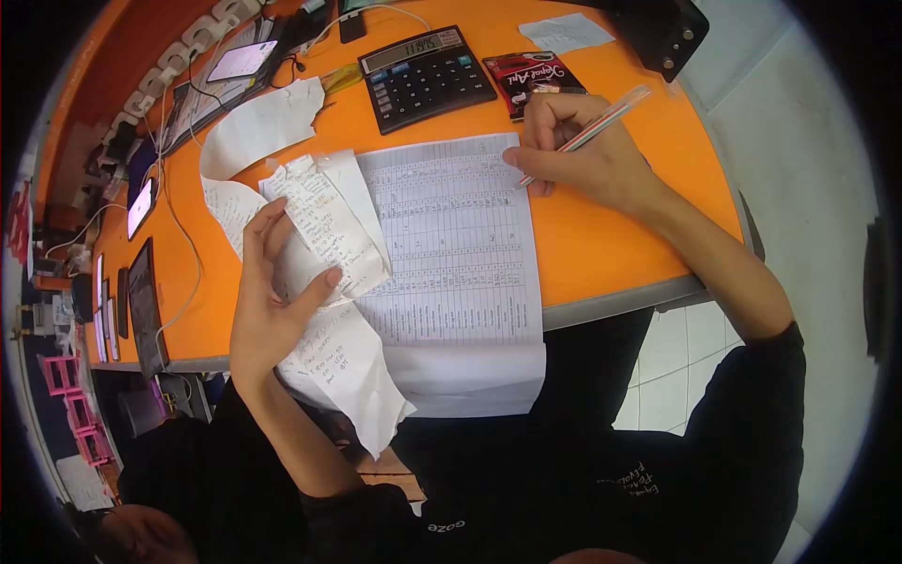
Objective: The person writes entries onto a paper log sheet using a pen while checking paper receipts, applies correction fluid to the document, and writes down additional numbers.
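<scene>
My right hand [597,164] is closed around a striped pen [601,120], its tip touching the right edge of a printed table sheet [451,244]. Handwritten entries fill parts of that sheet's rows and columns. A bundle of handwritten paper slips [334,226] lies over the sheet's left side, gripped by my left hand [263,301] with the thumb on top. One long slip [343,367] hangs down over the table's front edge, and another strip [258,132] curls away to the upper left. The lower end of the sheet folds over the edge too.
Beyond the sheet sit a black calculator [427,80], a red packet [536,80] and a loose paper [567,32]. Phones [244,60], cables and a power strip [178,61] line the left side. A dark tablet-like device [146,301] lies near the left edge. Another person is partly visible lower left.
</scene>
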`<state>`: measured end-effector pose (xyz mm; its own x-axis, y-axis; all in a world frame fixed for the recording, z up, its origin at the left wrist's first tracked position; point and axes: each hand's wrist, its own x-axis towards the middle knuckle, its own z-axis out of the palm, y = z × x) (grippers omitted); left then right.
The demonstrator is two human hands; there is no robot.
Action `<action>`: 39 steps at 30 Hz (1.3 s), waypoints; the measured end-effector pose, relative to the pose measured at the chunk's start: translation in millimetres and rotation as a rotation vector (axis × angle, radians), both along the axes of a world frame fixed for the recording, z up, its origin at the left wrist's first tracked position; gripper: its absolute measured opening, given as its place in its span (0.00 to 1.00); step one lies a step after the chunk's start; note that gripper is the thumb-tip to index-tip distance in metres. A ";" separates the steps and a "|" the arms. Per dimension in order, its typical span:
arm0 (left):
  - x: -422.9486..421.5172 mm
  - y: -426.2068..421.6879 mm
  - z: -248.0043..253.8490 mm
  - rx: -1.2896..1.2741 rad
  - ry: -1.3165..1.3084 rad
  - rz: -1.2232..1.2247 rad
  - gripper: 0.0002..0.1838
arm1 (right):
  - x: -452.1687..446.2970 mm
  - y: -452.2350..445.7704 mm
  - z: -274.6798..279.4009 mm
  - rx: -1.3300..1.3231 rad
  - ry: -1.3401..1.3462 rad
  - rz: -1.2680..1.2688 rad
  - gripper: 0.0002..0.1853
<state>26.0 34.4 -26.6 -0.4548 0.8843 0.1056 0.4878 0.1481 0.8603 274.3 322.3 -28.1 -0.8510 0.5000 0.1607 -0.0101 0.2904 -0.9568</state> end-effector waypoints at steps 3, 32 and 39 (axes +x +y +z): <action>2.1 0.3 2.3 -0.004 0.026 0.003 0.46 | -0.8 -0.9 -0.5 0.029 0.001 0.021 0.19; -2.0 0.2 5.8 -0.129 0.075 0.039 0.39 | 66.2 15.7 62.7 0.568 -0.778 -0.084 0.12; -1.8 0.6 6.3 -0.153 0.128 0.064 0.40 | 34.5 19.2 46.4 0.270 -0.229 0.013 0.15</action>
